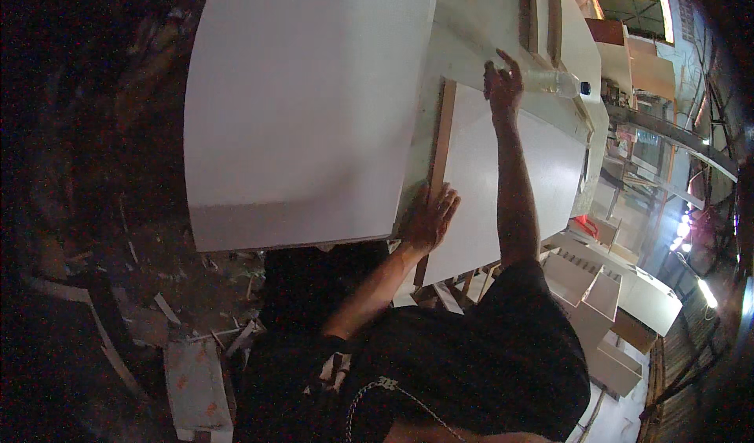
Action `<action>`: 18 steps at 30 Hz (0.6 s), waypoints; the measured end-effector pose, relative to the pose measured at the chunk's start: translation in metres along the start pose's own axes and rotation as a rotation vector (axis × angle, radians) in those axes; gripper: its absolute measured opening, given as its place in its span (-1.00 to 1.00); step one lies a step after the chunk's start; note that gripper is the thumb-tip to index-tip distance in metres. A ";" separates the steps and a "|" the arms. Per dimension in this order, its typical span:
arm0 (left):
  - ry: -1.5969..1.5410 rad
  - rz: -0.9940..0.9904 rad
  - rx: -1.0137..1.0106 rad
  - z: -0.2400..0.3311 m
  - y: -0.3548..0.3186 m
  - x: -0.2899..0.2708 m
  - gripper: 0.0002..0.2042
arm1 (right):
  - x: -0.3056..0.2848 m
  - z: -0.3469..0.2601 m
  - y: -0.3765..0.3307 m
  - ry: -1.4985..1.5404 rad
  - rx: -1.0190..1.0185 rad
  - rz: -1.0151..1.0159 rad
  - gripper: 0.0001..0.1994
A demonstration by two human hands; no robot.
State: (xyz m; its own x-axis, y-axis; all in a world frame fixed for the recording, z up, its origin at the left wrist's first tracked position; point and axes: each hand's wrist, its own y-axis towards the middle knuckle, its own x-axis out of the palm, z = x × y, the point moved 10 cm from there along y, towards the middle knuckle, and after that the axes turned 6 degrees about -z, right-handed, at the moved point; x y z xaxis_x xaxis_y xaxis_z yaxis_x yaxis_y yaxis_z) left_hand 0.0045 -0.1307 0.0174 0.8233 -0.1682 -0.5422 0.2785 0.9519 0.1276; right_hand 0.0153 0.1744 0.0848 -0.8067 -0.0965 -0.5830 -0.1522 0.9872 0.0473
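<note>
My left hand (430, 219) lies with its fingers stretched out over the brown edge of a white panel (471, 199), near that panel's lower left corner. Farther off, my right hand (505, 83) is raised above the panel's far edge, fingers apart and partly bent, with nothing visible in them. Just right of it is a clear plastic bottle (561, 84) with a dark cap; whether the hand touches it I cannot tell. A larger white panel (306, 113) is to the left of both hands, across a strip of pale tabletop (463, 38).
Brown-edged boards (554, 19) stand at the far right of the work surface. White open boxes (581, 286) are stacked to the right, near a red item (585, 225). Offcuts and scraps litter the dark floor (149, 286) at left. A lit tube lamp (708, 293) shows at right.
</note>
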 end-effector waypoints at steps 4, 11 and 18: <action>0.045 -0.046 0.008 0.004 0.001 0.002 -0.53 | 0.005 0.026 -0.033 0.123 0.087 -0.057 -0.78; 0.176 -0.036 0.026 0.003 0.001 0.004 -0.47 | 0.023 0.019 -0.075 -0.137 -0.014 -0.056 -0.85; 0.041 -0.059 0.000 0.001 0.001 0.002 -0.52 | 0.030 0.011 -0.084 -0.434 -0.051 -0.016 -0.93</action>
State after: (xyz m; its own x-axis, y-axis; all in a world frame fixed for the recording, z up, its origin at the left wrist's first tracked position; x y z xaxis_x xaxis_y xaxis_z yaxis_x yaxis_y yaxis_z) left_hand 0.0066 -0.1307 0.0175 0.7844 -0.2136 -0.5824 0.3260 0.9407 0.0939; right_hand 0.0104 0.0896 0.0545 -0.4907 -0.0384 -0.8705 -0.1991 0.9776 0.0691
